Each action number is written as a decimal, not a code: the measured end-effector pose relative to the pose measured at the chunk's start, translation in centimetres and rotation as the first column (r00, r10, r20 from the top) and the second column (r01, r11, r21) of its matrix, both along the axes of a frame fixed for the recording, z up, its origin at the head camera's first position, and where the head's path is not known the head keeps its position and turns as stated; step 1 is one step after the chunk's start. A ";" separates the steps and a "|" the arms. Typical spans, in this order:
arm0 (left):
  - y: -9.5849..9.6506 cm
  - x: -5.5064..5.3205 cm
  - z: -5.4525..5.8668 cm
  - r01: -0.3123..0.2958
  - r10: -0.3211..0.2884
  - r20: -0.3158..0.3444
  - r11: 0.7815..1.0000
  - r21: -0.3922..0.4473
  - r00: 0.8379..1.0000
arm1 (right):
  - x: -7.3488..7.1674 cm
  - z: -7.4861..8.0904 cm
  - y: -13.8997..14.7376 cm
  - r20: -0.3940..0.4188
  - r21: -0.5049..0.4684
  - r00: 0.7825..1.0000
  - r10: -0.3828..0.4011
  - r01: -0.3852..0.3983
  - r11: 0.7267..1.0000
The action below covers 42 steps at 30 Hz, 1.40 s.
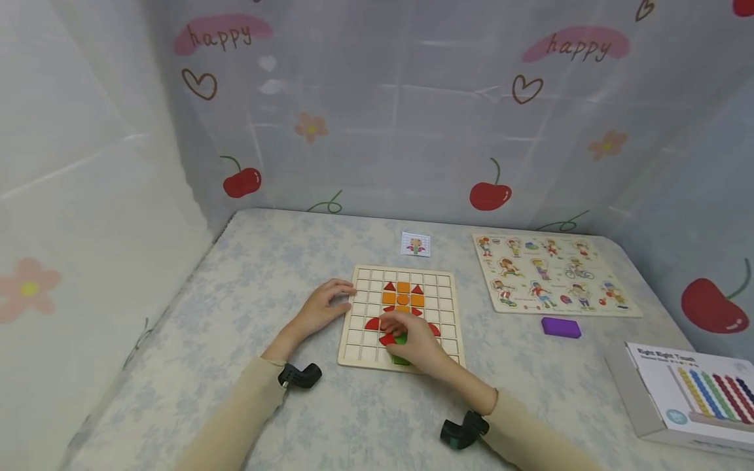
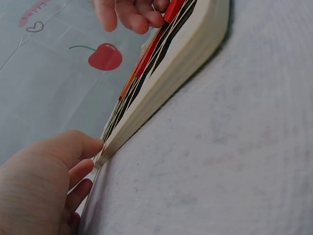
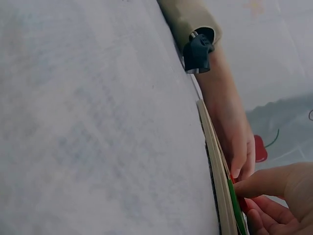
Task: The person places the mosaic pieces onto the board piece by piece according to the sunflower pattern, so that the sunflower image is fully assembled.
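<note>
A square wooden grid board (image 1: 359,353) lies on the table, with orange squares (image 1: 403,287), an orange circle, red triangles (image 1: 417,289) and red rounded pieces (image 1: 372,324) in its cells. My left hand (image 1: 323,306) rests against the board's left edge; its thumb (image 2: 90,146) touches the rim. Over the lower middle of the grid, my right hand (image 1: 417,340) pinches a red piece (image 1: 387,339) between thumb and fingers. Green pieces (image 1: 401,360) sit just below that hand, partly covered by it. In the right wrist view, a green piece (image 3: 234,203) shows along the board's edge.
A small picture card (image 1: 415,244) lies behind the board. To the right are a wooden puzzle board with printed figures (image 1: 524,288), a purple block (image 1: 561,328) and a white box picturing coloured beads (image 1: 689,392). A printed curtain (image 1: 377,150) hangs behind the table.
</note>
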<state>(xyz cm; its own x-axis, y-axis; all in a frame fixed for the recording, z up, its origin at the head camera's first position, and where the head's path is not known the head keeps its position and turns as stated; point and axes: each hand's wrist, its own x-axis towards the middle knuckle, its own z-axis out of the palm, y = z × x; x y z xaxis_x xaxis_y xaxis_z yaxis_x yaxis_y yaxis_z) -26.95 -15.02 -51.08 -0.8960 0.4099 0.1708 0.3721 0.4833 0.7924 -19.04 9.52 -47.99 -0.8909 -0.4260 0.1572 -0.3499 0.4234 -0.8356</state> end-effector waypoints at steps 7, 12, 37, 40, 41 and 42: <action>-0.4 0.0 0.2 -0.009 0.009 0.003 1.000 -0.011 1.000 | -0.5 -0.4 -0.5 -0.014 -0.058 1.000 0.010 -0.011 0.998; -0.4 0.1 0.2 -0.008 0.008 0.020 1.000 -0.005 1.000 | -0.3 -0.2 -0.6 -0.024 -0.016 1.000 -0.007 0.006 1.000; -0.2 0.3 0.4 0.000 0.000 0.014 1.000 0.006 1.000 | 0.2 0.3 -0.1 -0.043 0.045 0.998 -0.041 0.043 0.998; -0.2 0.3 0.3 -0.005 0.005 0.025 1.000 0.004 1.000 | 0.2 0.5 0.0 -0.046 0.046 0.999 -0.010 0.012 0.999; -0.2 0.3 0.2 -0.008 0.008 0.029 1.000 0.004 1.000 | 0.2 0.5 0.0 -0.046 0.046 0.999 -0.003 0.005 0.999; -0.1 0.3 0.2 -0.008 0.008 0.031 1.000 0.003 0.999 | 0.2 0.5 0.0 -0.046 0.047 0.999 0.001 0.001 0.999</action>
<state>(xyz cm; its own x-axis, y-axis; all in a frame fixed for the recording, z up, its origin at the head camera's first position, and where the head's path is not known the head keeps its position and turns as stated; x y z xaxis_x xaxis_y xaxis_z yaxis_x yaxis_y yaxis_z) -26.69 -15.17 -50.86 -0.9043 0.4019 0.1442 0.3433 0.4835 0.8052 -18.82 9.52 -47.54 -0.8834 -0.4337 0.1776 -0.3872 0.4618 -0.7980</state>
